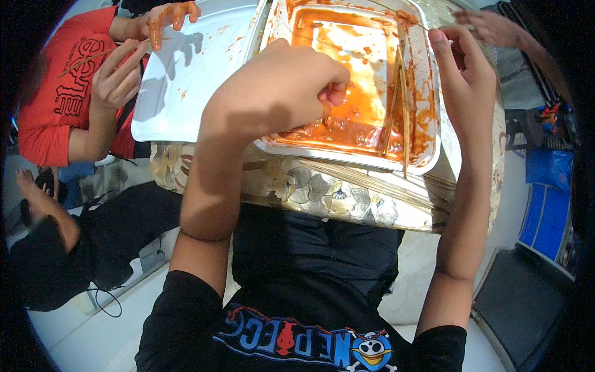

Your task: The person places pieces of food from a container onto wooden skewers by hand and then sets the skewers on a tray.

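My left hand reaches into a white plastic tub holding a shallow layer of red-orange sauce. Its fingers are curled down at the sauce, and a sauce-coated bit shows beneath them. Whether they pinch anything is hidden. Over the tub's right rim, my right hand pinches the end of a thin wooden skewer between thumb and finger. That skewer slants up and left across the far corner, where a reddish smear or piece lies. A few sauce-stained sticks lean inside the tub's right side.
A white lid or tray with sauce spots lies left of the tub. Loose skewers lie along the near edge of the floral-covered table. At left, a person in red holds a skewer; another person's hand is at right.
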The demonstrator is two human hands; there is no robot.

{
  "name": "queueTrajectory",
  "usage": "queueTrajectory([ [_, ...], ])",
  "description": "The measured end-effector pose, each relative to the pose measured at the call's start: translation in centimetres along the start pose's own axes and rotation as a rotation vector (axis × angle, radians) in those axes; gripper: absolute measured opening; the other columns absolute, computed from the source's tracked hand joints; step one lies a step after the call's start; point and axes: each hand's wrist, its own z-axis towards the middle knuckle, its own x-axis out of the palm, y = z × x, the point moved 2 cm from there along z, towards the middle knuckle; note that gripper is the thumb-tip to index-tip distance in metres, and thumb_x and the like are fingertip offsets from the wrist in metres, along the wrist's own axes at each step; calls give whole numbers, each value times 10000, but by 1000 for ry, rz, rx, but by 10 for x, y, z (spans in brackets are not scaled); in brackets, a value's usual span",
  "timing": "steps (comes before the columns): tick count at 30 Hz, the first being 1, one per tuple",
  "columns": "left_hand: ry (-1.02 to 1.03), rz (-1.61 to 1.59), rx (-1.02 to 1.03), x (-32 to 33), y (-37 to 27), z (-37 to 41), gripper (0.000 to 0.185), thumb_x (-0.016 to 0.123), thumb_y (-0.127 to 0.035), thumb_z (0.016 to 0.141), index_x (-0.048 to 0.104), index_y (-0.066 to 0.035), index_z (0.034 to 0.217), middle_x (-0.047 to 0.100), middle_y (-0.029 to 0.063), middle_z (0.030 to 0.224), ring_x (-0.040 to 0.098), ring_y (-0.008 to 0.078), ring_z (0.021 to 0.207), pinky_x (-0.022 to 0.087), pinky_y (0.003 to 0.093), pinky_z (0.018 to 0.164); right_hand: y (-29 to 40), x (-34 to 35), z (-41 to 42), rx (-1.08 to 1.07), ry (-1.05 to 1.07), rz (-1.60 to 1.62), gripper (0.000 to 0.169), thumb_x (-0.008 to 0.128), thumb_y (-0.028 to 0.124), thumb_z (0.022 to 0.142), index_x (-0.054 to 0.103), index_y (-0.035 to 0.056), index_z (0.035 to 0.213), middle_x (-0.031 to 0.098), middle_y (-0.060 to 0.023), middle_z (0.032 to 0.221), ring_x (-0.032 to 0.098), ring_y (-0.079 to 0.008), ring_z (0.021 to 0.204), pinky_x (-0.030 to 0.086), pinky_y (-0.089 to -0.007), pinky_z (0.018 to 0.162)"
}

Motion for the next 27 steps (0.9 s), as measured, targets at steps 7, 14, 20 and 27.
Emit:
queueTrajectory([
  [7, -82, -71, 81, 1, 13, 4, 139, 736, -115, 924, 721, -23, 1028, 753, 157, 883, 750, 312, 800, 579, 392, 736, 1, 1, -1, 45, 20, 39, 297, 683, 289, 1099, 701, -4, 1145, 684, -10, 896, 576, -43, 845, 468, -218, 766],
  [14, -162, -80, 98, -1, 16, 6, 154, 730, -109, 939, 756, -20, 1063, 771, 167, 956, 756, 317, 912, 580, 404, 840, 1, -1, -1, 32, 18, 3, 302, 675, 304, 1102, 702, 5, 1132, 622, 17, 829, 521, -35, 783, 434, -219, 710],
  [20, -184, 31, 88, -1, 22, 3, 166, 744, -120, 929, 781, -36, 1067, 778, 164, 1024, 741, 348, 976, 572, 429, 888, 1, -1, 0, 9, 8, -26, 301, 674, 316, 1102, 700, 16, 1112, 558, 40, 770, 457, -29, 726, 378, -229, 644],
  [27, 10, 8, 103, 3, 8, 2, 172, 755, -124, 834, 760, -70, 997, 758, 143, 995, 712, 368, 979, 559, 455, 857, 0, 2, -1, 35, 20, 0, 303, 685, 315, 1095, 694, 13, 1098, 542, 48, 746, 447, -28, 706, 371, -229, 631],
])
